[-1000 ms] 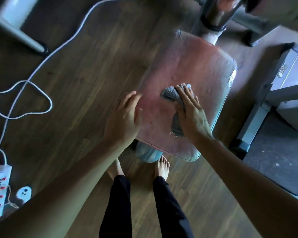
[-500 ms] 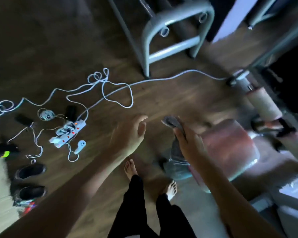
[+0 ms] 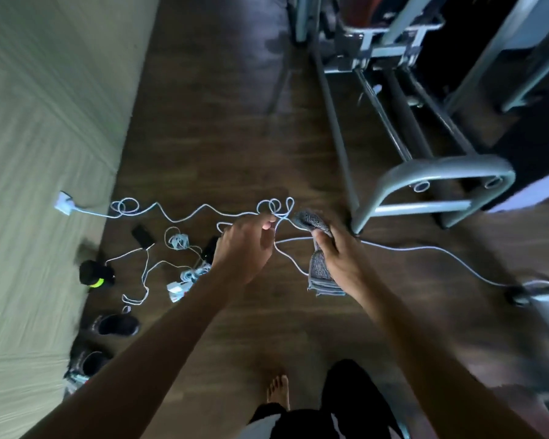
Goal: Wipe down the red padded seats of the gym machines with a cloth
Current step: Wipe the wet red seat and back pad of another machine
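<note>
The right hand (image 3: 343, 258) pinches the grey cloth (image 3: 320, 270) between thumb and fingers so it hangs ready for a seat, while the left hand (image 3: 244, 248), loosely curled and apparently empty, hovers over the cable (image 3: 425, 248) on the floor (image 3: 222, 122); no red seat shows clearly.

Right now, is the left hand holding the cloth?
No, the cloth hangs gripped in the right hand, while the left hand holds nothing.
</note>
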Action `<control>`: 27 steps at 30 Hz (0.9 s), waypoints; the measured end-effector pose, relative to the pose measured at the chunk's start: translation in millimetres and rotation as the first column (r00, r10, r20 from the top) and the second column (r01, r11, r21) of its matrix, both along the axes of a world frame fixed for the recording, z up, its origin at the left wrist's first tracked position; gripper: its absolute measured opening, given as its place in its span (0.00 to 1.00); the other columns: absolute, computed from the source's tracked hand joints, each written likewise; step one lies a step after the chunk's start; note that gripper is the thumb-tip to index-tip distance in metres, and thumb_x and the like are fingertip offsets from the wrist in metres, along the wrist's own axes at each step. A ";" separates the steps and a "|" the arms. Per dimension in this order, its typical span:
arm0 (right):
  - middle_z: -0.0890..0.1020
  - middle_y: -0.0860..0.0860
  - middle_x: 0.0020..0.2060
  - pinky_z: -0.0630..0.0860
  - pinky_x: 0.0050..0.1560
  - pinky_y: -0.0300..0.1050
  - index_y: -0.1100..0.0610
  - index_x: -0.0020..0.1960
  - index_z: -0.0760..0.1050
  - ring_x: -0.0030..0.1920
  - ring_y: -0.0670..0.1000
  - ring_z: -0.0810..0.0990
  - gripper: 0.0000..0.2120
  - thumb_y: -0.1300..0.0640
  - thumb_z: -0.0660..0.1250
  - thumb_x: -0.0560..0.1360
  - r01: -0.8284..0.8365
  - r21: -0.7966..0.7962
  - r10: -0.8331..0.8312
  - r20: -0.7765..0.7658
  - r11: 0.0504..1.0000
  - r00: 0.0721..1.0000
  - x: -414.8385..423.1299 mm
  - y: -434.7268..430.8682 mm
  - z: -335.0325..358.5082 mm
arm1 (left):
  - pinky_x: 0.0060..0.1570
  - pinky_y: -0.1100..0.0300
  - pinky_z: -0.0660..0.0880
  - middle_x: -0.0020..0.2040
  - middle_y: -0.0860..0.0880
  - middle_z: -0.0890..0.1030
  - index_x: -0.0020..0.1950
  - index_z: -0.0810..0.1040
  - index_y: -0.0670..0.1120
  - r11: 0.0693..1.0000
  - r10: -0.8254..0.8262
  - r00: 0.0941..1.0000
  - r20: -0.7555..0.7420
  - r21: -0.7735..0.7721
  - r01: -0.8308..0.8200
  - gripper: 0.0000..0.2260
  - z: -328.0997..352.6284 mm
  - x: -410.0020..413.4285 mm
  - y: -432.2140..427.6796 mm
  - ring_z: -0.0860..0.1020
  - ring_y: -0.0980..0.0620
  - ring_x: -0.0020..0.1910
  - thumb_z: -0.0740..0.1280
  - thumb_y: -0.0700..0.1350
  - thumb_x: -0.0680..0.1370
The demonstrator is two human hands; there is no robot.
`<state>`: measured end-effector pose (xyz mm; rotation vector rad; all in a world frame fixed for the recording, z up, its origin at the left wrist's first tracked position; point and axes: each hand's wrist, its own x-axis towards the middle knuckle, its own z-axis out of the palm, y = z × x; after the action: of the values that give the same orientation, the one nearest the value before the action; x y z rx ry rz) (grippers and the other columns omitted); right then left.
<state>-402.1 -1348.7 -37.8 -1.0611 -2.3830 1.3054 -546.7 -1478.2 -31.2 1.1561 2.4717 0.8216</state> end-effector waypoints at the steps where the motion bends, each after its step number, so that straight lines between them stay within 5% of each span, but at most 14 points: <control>1: 0.78 0.47 0.46 0.64 0.44 0.40 0.56 0.67 0.74 0.51 0.55 0.80 0.15 0.54 0.60 0.83 -0.007 0.016 0.007 0.008 1.000 1.000 -16.9 8.8 0.5 | 0.51 0.46 0.79 0.54 0.50 0.85 0.59 0.79 0.53 0.999 0.036 0.999 0.017 -0.039 -0.035 0.16 -3.7 -16.0 5.0 0.83 0.43 0.50 0.59 0.53 0.75; 5: 0.82 0.58 0.54 0.68 0.51 0.46 0.55 0.68 0.73 0.57 0.61 0.79 0.16 0.51 0.59 0.83 -0.015 0.007 0.015 0.047 1.000 0.999 -77.3 56.3 1.4 | 0.56 0.49 0.76 0.57 0.52 0.84 0.62 0.79 0.55 0.993 0.113 0.994 0.010 -0.044 -0.112 0.15 10.4 -78.6 46.1 0.81 0.45 0.57 0.61 0.51 0.77; 8: 0.82 0.55 0.52 0.65 0.48 0.43 0.52 0.67 0.73 0.57 0.60 0.79 0.15 0.50 0.58 0.83 -0.016 0.030 0.015 0.057 0.999 0.998 -123.1 100.0 4.6 | 0.58 0.50 0.75 0.59 0.50 0.83 0.63 0.79 0.55 0.983 0.157 0.988 0.008 -0.092 -0.156 0.15 11.0 -125.7 83.9 0.80 0.43 0.59 0.61 0.51 0.78; 12: 0.76 0.45 0.40 0.59 0.39 0.40 0.53 0.62 0.75 0.43 0.51 0.76 0.13 0.50 0.57 0.83 -0.054 0.039 0.052 0.054 0.998 0.997 -192.8 165.0 11.0 | 0.60 0.52 0.74 0.63 0.52 0.81 0.65 0.78 0.57 0.971 0.214 0.977 0.020 -0.113 -0.210 0.15 16.5 -189.4 144.8 0.78 0.44 0.62 0.61 0.49 0.80; 15: 0.74 0.43 0.32 0.63 0.33 0.38 0.50 0.55 0.76 0.32 0.39 0.71 0.09 0.51 0.57 0.83 -0.064 0.032 0.064 0.013 0.997 0.998 -254.5 217.3 25.2 | 0.59 0.52 0.75 0.63 0.52 0.81 0.64 0.78 0.57 0.972 0.209 0.978 -0.013 -0.107 -0.209 0.14 27.6 -243.3 193.0 0.79 0.44 0.61 0.61 0.50 0.80; 19: 0.72 0.45 0.27 0.62 0.27 0.34 0.39 0.41 0.66 0.24 0.39 0.70 0.13 0.51 0.57 0.83 -0.110 0.017 0.110 -0.004 0.994 0.994 -331.8 270.1 44.5 | 0.58 0.50 0.76 0.60 0.51 0.83 0.63 0.79 0.56 0.966 0.241 0.970 -0.034 -0.090 -0.243 0.13 42.1 -311.1 243.5 0.81 0.45 0.59 0.64 0.48 0.79; 24: 0.74 0.45 0.31 0.66 0.28 0.31 0.46 0.59 0.74 0.27 0.39 0.73 0.09 0.51 0.57 0.84 -0.143 0.005 0.143 -0.029 0.990 0.989 -432.4 330.5 49.3 | 0.57 0.53 0.74 0.60 0.51 0.83 0.64 0.79 0.55 0.961 0.251 0.965 -0.069 -0.105 -0.258 0.14 46.3 -406.8 303.5 0.79 0.44 0.60 0.64 0.48 0.80; 27: 0.73 0.44 0.31 0.65 0.32 0.36 0.44 0.51 0.69 0.28 0.39 0.72 0.05 0.51 0.57 0.84 -0.135 0.008 0.135 -0.032 0.991 0.990 -500.8 364.4 47.2 | 0.56 0.52 0.74 0.61 0.51 0.82 0.65 0.78 0.56 0.962 0.238 0.969 -0.065 -0.122 -0.244 0.14 41.4 -475.2 339.7 0.79 0.42 0.60 0.63 0.49 0.80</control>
<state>-902.8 -984.3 9.4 -0.8835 -2.4706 1.3472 -1021.9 -1138.4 10.2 0.8522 2.6995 0.6888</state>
